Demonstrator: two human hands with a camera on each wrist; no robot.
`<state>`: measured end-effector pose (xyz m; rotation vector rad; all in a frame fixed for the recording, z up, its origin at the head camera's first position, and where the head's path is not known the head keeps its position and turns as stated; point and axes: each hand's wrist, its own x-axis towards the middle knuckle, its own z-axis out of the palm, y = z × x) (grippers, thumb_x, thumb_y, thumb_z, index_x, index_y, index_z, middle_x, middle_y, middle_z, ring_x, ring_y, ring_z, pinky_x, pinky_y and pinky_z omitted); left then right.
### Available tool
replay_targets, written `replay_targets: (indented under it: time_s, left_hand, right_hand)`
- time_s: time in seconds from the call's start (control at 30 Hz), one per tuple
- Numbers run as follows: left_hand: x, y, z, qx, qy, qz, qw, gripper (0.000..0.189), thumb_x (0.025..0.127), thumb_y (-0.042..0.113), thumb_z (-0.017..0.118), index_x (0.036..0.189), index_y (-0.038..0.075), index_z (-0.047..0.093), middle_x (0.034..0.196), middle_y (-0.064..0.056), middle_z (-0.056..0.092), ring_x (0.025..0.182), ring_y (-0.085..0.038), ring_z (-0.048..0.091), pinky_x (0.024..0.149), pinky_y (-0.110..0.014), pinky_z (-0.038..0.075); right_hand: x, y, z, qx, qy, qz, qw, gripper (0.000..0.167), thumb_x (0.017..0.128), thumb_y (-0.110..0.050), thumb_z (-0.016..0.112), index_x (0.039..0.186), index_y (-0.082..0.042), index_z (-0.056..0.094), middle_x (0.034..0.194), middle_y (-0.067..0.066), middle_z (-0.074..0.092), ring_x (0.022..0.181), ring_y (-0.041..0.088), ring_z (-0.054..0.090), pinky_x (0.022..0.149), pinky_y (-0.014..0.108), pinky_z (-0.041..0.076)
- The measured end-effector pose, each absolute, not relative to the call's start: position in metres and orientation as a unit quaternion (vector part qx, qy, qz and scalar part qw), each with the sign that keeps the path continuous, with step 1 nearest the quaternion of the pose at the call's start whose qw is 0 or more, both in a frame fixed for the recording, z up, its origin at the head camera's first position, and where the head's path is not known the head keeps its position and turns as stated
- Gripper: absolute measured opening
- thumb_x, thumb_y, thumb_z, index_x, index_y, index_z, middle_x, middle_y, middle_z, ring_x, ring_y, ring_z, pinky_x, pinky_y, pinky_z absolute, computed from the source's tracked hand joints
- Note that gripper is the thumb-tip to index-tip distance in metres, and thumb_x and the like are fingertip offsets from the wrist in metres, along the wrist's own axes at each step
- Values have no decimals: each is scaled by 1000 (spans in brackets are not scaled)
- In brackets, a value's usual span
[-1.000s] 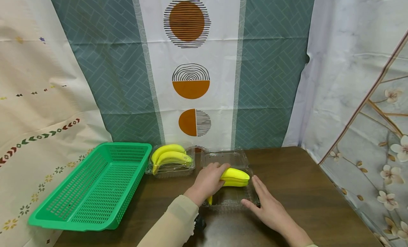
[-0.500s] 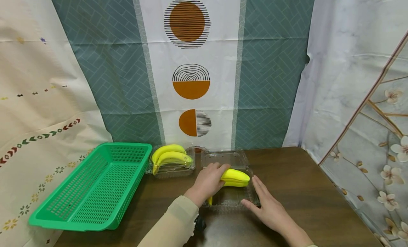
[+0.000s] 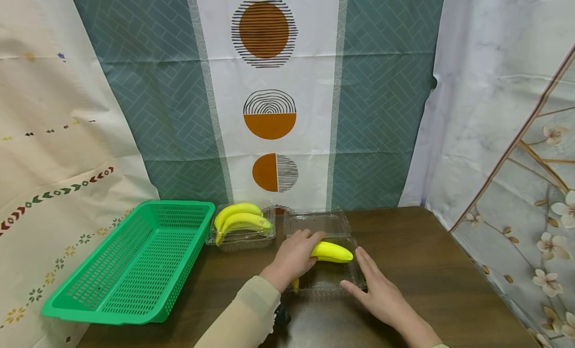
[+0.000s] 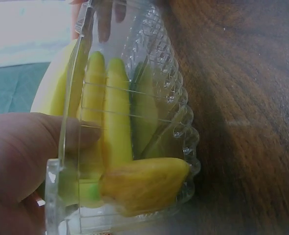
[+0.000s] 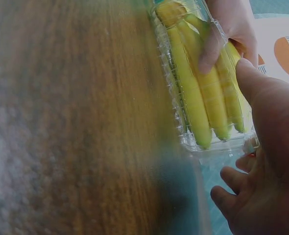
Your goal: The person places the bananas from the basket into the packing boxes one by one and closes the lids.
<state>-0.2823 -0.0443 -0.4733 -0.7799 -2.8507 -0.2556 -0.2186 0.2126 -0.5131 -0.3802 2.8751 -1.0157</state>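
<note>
A bunch of bananas [image 3: 333, 252] lies in a clear plastic clamshell container [image 3: 330, 282], its hinged lid [image 3: 316, 222] folded back away from me. My left hand [image 3: 291, 258] grips the bunch from above near its stem end. Through the clear wall in the left wrist view, the brown stem stub [image 4: 147, 186] and the thumb show inside the container. At the container's right end rests my right hand [image 3: 382, 293], fingers straight and thumb spread apart. Several bananas [image 5: 208, 93] appear side by side through the wall in the right wrist view.
Left of the open container stands another clear container [image 3: 240, 244] with bananas in it. A green plastic basket [image 3: 166, 293] sits at the left of the brown table [image 3: 431, 283]. A patterned curtain [image 3: 382, 113] hangs behind the table's far edge.
The bunch in my left hand has turned and sunk slightly, so one banana now shows on top where two showed before. My right hand has stayed in place.
</note>
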Motion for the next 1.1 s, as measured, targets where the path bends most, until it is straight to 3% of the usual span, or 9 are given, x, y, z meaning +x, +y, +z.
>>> replay_targets:
  time_s: [0.33,0.7,1.1]
  left_hand:
    - [-280,-47,-472,-262,-958,-87,76,70,98,26,89,160,23,57,131,-2,69,114,-22,64,93,-40,60]
    - [-276,-46,-470,-278,-953,-97,78,56,102,43,82,152,23,65,132,-1,69,111,-19,63,91,-38,59]
    - [-275,-46,-470,-275,-955,-82,77,58,105,46,77,155,21,63,136,-2,67,115,-20,63,96,-37,58]
  right_hand:
    - [-218,211,-513,-121,935,-332,43,107,104,-72,62,180,-17,9,185,12,7,156,50,39,110,79,42]
    - [-217,212,-513,-120,934,-333,43,107,104,-71,63,179,-17,10,185,12,7,157,50,39,110,79,42]
    - [-219,212,-512,-126,933,-334,48,107,104,-71,63,179,-17,8,185,14,6,156,52,39,109,78,43]
